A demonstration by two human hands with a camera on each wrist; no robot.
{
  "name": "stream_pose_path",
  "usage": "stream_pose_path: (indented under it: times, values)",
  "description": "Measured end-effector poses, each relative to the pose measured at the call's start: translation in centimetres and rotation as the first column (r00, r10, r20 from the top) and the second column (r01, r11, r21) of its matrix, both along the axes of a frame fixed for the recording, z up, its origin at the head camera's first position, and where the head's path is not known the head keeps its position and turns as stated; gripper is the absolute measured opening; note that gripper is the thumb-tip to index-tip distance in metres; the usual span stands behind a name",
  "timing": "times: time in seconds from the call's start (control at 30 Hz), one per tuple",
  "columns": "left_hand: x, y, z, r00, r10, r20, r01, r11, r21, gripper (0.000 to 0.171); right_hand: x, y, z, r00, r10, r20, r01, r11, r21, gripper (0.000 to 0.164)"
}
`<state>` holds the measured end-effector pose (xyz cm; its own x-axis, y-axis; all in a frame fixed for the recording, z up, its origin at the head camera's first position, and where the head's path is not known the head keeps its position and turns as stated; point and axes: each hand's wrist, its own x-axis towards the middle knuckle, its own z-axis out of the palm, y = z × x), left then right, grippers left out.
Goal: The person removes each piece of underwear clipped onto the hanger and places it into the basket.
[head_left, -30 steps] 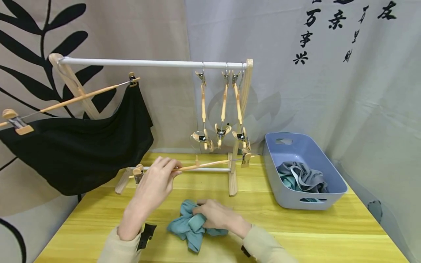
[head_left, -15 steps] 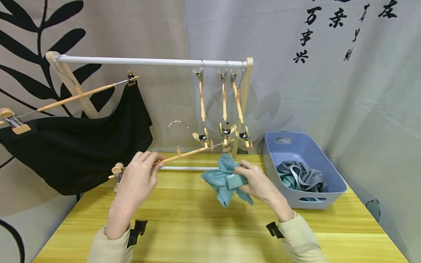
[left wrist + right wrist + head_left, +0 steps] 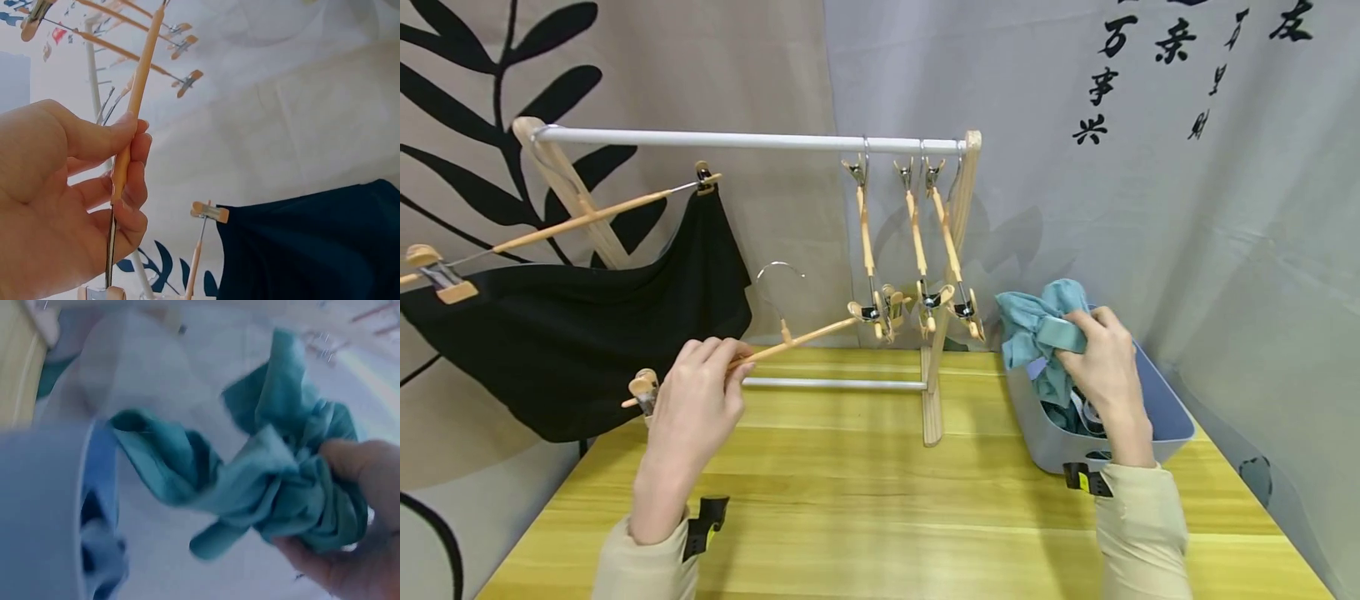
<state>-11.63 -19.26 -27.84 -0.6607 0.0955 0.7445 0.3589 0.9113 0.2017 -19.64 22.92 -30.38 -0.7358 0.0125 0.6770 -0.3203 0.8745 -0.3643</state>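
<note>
My left hand [image 3: 700, 396] grips a wooden clip hanger [image 3: 808, 337] by its bar, left of centre. The hanger tilts up to the right, with its metal hook on top and a clip at each end. In the left wrist view the thumb and fingers close round the bar [image 3: 145, 69]. Over the blue plastic basket [image 3: 1150, 392] at the right, my right hand [image 3: 1105, 367] holds a bunched teal cloth [image 3: 1037, 325]. That cloth [image 3: 269, 481] hangs in loose folds from the fingers in the right wrist view, beside the basket wall.
A wooden rack with a white rail [image 3: 737, 143] stands at the back. Several clip hangers [image 3: 917, 237] hang at its right end. At the left, a black garment [image 3: 587, 342] hangs from another hanger. More folded cloth [image 3: 1063, 417] lies in the basket on the wooden table [image 3: 865, 517].
My right hand has lifted the teal cloth from the table and carried it right, over the basket. My left hand has moved left and down with the hanger.
</note>
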Motion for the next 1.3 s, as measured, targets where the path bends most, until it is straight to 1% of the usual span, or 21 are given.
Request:
stream_pose_path:
  times: [0.07, 0.13, 0.27, 0.33, 0.4, 0.47, 0.53, 0.6, 0.67, 0.7, 0.73, 0.77, 0.8, 0.83, 0.87, 0.9, 0.97, 1.1, 1.17, 1.3]
  values:
    - [0.1, -0.1, 0.0, 1.0, 0.006, -0.009, -0.006, 1.0, 0.005, 0.009, -0.1, 1.2, -0.2, 0.994, -0.095, 0.06, 0.097, 0.995, -0.021, 0.031]
    - [0.1, -0.3, 0.1, 1.0, 0.012, -0.018, -0.012, 1.0, 0.009, 0.009, -0.3, 2.2, -0.5, 0.978, -0.163, 0.132, 0.167, 0.986, -0.023, 0.034]
    - [0.2, -0.5, 0.2, 0.999, 0.034, -0.03, -0.034, 0.999, 0.019, 0.006, -0.6, 3.6, -1.4, 0.933, -0.236, 0.271, 0.244, 0.97, 0.006, 0.041]
    - [0.2, -0.5, 0.3, 0.998, 0.048, -0.033, -0.047, 0.999, 0.023, 0.005, -0.8, 4.0, -1.9, 0.904, -0.263, 0.337, 0.269, 0.963, 0.03, 0.044]
    - [0.2, -0.5, 0.4, 0.997, 0.062, -0.035, -0.061, 0.998, 0.029, 0.004, -0.9, 4.2, -2.3, 0.865, -0.282, 0.414, 0.284, 0.957, 0.058, 0.048]
    - [0.2, -0.6, 0.6, 0.996, 0.073, -0.043, -0.072, 0.997, 0.034, 0.004, -1.0, 4.3, -2.5, 0.815, -0.294, 0.499, 0.287, 0.953, 0.094, 0.053]
    - [0.3, -0.6, 0.7, 0.995, 0.083, -0.05, -0.081, 0.996, 0.042, 0.004, -1.0, 4.3, -2.6, 0.753, -0.299, 0.586, 0.277, 0.952, 0.13, 0.058]
    - [0.3, -0.6, 0.8, 0.994, 0.092, -0.058, -0.09, 0.995, 0.051, 0.004, -0.9, 4.2, -2.4, 0.691, -0.296, 0.659, 0.251, 0.954, 0.166, 0.062]
    - [0.4, -0.6, 0.9, 0.993, 0.102, -0.062, -0.098, 0.993, 0.061, 0.005, -0.8, 4.1, -2.2, 0.638, -0.287, 0.714, 0.218, 0.957, 0.19, 0.065]
    - [0.4, -0.6, 1.0, 0.992, 0.109, -0.065, -0.104, 0.992, 0.065, 0.005, -0.7, 3.9, -2.1, 0.616, -0.282, 0.736, 0.204, 0.959, 0.197, 0.067]
    - [0.4, -0.6, 1.1, 0.991, 0.115, -0.069, -0.11, 0.991, 0.069, 0.005, -0.6, 3.8, -1.9, 0.598, -0.275, 0.753, 0.19, 0.961, 0.2, 0.068]
    - [0.4, -0.6, 1.2, 0.99, 0.123, -0.074, -0.118, 0.99, 0.073, 0.006, -0.5, 3.6, -1.8, 0.583, -0.266, 0.767, 0.177, 0.964, 0.2, 0.07]
    - [0.4, -0.5, 1.3, 0.988, 0.131, -0.077, -0.125, 0.989, 0.077, 0.006, -0.4, 3.4, -1.6, 0.574, -0.258, 0.777, 0.168, 0.966, 0.197, 0.071]
    - [0.4, -0.5, 1.5, 0.987, 0.14, -0.081, -0.134, 0.988, 0.079, 0.006, -0.3, 3.2, -1.4, 0.568, -0.251, 0.784, 0.161, 0.968, 0.193, 0.072]
    - [0.4, -0.4, 1.6, 0.985, 0.149, -0.085, -0.142, 0.986, 0.081, 0.007, -0.1, 3.0, -1.3, 0.568, -0.244, 0.786, 0.155, 0.97, 0.189, 0.073]
    - [0.4, -0.4, 1.7, 0.984, 0.158, -0.087, -0.151, 0.985, 0.084, 0.007, 0.0, 2.8, -1.1, 0.574, -0.24, 0.783, 0.151, 0.971, 0.186, 0.073]
    - [0.4, -0.3, 1.9, 0.981, 0.175, -0.088, -0.167, 0.982, 0.09, 0.008, 0.2, 2.3, -0.9, 0.601, -0.234, 0.764, 0.146, 0.972, 0.183, 0.073]
    - [0.4, 0.0, 2.3, 0.975, 0.203, -0.085, -0.195, 0.976, 0.1, 0.01, 0.6, 1.2, -0.4, 0.671, -0.252, 0.697, 0.171, 0.968, 0.185, 0.066]
    - [0.4, 0.1, 2.4, 0.973, 0.215, -0.084, -0.206, 0.973, 0.105, 0.01, 0.7, 0.6, -0.2, 0.697, -0.271, 0.664, 0.203, 0.963, 0.179, 0.062]
    - [0.4, 0.4, 2.8, 0.968, 0.236, -0.087, -0.225, 0.967, 0.116, 0.011, 0.8, -0.7, 0.1, 0.746, -0.288, 0.601, 0.259, 0.956, 0.137, 0.053]
